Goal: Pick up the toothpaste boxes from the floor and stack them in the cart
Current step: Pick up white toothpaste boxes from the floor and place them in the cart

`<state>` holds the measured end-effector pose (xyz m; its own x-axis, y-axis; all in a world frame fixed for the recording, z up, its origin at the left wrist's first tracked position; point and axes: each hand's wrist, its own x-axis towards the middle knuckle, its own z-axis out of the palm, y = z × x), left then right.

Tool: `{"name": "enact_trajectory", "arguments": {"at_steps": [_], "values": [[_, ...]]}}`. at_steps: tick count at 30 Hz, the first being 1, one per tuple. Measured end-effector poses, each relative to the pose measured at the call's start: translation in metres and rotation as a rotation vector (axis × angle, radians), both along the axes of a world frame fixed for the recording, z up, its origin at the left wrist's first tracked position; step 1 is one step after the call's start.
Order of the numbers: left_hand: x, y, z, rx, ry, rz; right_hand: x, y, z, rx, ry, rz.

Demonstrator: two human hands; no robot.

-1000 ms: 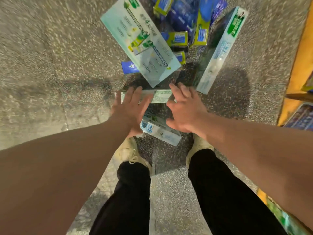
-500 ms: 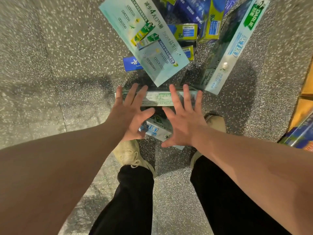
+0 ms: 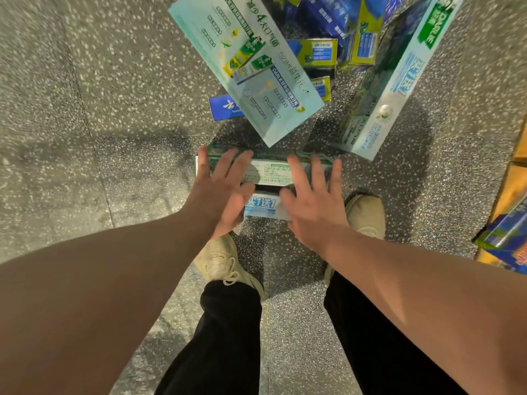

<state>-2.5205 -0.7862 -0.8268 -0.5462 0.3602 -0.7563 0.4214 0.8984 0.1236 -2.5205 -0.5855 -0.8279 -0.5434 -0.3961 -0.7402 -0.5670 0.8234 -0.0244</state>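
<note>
Toothpaste boxes lie scattered on the speckled floor ahead of my feet. A long pale green box (image 3: pixel 271 171) lies crosswise, and a white and blue box (image 3: pixel 261 208) sits just nearer, between my hands. My left hand (image 3: pixel 221 189) is spread over the left end of the pale green box, fingers apart. My right hand (image 3: pixel 313 199) is spread over its right end, fingers apart too. Neither hand has closed on a box. A big light blue box (image 3: pixel 245 61) lies slanted beyond, and a long green and white box (image 3: pixel 396 78) to its right. No cart is in view.
Several blue and yellow-green boxes (image 3: pixel 342 38) pile up at the top. My two beige shoes (image 3: pixel 219 260) stand just behind the near boxes. An orange shelf edge (image 3: pixel 516 181) with blue boxes (image 3: pixel 504 238) runs along the right. Bare speckled floor (image 3: pixel 85 109) spreads to the left.
Both hands have slid forward and spread apart over the crosswise pale green box. My right foot has stepped forward to the right of the boxes.
</note>
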Motion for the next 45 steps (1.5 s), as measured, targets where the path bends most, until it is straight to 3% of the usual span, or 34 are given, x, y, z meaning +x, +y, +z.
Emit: {"name": "enact_trajectory", "arguments": {"at_steps": [10,16,22,27,32,39,45], "values": [[-0.006,-0.005,-0.003,0.036,0.076,0.092,-0.026,0.016,-0.013,-0.144,0.082,0.097],[0.001,-0.003,-0.007,0.079,0.095,0.135,-0.024,0.021,-0.018,-0.332,0.18,0.015],[0.002,-0.003,-0.014,0.106,0.16,0.122,-0.034,0.013,-0.021,-0.255,0.148,-0.066],[-0.002,0.0,-0.02,-0.028,0.168,0.162,-0.033,0.01,-0.023,-0.187,0.105,-0.017],[-0.008,0.002,-0.011,-0.034,0.161,0.12,-0.042,0.004,-0.012,-0.157,0.035,-0.023],[-0.03,-0.019,0.089,-0.01,0.09,0.193,-0.071,-0.018,0.088,-0.164,-0.012,0.047],[-0.052,-0.063,0.266,0.043,0.207,0.348,-0.12,-0.063,0.272,-0.205,-0.001,0.188]]}}
